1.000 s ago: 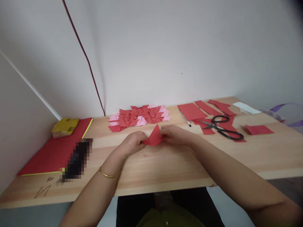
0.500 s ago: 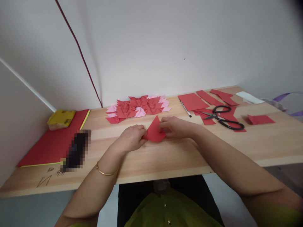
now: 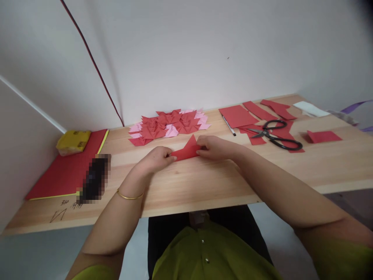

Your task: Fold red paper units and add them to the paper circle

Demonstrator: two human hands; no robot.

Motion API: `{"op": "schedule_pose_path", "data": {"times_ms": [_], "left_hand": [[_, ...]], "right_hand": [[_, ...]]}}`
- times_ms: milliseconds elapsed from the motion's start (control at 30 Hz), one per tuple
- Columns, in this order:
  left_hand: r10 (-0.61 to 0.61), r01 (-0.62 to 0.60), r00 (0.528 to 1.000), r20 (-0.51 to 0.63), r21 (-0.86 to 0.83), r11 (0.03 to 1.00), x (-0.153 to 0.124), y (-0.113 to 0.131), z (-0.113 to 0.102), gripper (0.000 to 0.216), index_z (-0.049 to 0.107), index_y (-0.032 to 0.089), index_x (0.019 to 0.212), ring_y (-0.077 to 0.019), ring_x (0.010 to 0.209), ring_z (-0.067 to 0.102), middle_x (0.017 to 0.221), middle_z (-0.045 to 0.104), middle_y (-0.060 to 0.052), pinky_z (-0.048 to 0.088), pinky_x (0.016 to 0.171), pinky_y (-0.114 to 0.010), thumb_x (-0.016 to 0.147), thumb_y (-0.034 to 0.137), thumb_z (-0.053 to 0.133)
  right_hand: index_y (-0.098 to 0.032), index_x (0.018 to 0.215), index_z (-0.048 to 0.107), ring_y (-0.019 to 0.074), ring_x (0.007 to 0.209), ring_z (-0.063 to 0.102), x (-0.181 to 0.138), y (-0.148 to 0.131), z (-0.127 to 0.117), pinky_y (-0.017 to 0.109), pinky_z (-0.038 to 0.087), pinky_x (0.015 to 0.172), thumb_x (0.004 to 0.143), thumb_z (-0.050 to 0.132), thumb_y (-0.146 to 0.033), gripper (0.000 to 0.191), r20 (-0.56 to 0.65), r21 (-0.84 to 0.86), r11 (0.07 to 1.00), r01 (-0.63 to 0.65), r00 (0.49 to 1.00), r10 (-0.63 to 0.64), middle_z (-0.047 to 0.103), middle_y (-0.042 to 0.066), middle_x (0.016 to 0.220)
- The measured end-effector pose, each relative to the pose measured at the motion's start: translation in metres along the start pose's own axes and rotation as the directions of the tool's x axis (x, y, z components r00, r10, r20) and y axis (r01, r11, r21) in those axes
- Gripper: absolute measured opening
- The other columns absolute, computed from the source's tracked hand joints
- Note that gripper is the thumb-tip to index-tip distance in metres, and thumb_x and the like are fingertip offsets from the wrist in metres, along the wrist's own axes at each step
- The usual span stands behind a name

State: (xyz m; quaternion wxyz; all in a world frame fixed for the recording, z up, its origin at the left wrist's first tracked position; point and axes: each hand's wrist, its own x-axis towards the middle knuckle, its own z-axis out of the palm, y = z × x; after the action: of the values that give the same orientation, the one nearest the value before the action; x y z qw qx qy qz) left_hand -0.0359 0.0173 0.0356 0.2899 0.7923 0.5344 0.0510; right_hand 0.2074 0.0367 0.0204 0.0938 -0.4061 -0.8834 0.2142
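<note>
Between my two hands is a folded piece of red paper (image 3: 188, 151), with a straight lower edge and a pointed tip standing up towards its right side. My left hand (image 3: 159, 158) pinches its left end between thumb and fingers. The right end is pinched by my right hand (image 3: 211, 147), whose curled fingers partly hide the paper. Just behind the hands lies a spread of folded red and pink paper pieces (image 3: 166, 126), overlapping one another.
Black-handled scissors (image 3: 272, 134) lie on red scraps at right, beside a pen (image 3: 229, 125) and a red sheet (image 3: 237, 115). Further right is a folded red paper (image 3: 325, 136). On the left, a yellow packet (image 3: 73, 142) sits on large red sheets (image 3: 55, 175) near a blurred dark object (image 3: 94, 179).
The red paper has gone from a broad kite-like shape to a low strip with one raised point. My left hand has shifted slightly left along it, and the camera view has tilted a little.
</note>
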Motion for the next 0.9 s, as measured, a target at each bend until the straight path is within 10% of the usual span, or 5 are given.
{"op": "schedule_pose_path", "data": {"times_ms": [333,900], "left_hand": [[-0.060,0.060,0.998,0.005,-0.161,0.985,0.003,0.000,0.001,0.033,0.042,0.016,0.054,-0.0068,0.048,0.027,0.051,0.031,0.006,0.020,0.047,-0.023,0.071,0.040,0.056],[-0.012,0.035,0.996,-0.091,0.262,0.964,0.005,0.004,0.009,0.027,0.056,0.017,0.066,-0.0143,0.059,0.046,0.066,0.057,-0.003,0.028,0.054,-0.027,0.081,0.036,0.045]], "right_hand": [[-0.016,0.064,0.047,0.0148,0.072,0.047,0.002,0.006,0.004,0.026,0.035,0.065,0.078,0.053,-0.026,0.018,-0.029,0.004,0.999,0.050,0.998,-0.050,0.052,0.006,0.082],[-0.015,0.068,0.048,0.0147,0.071,0.045,0.004,0.007,0.004,0.027,0.035,0.065,0.083,0.048,-0.028,0.020,0.018,-0.077,0.996,0.043,0.999,-0.041,0.051,0.008,0.087]]}}
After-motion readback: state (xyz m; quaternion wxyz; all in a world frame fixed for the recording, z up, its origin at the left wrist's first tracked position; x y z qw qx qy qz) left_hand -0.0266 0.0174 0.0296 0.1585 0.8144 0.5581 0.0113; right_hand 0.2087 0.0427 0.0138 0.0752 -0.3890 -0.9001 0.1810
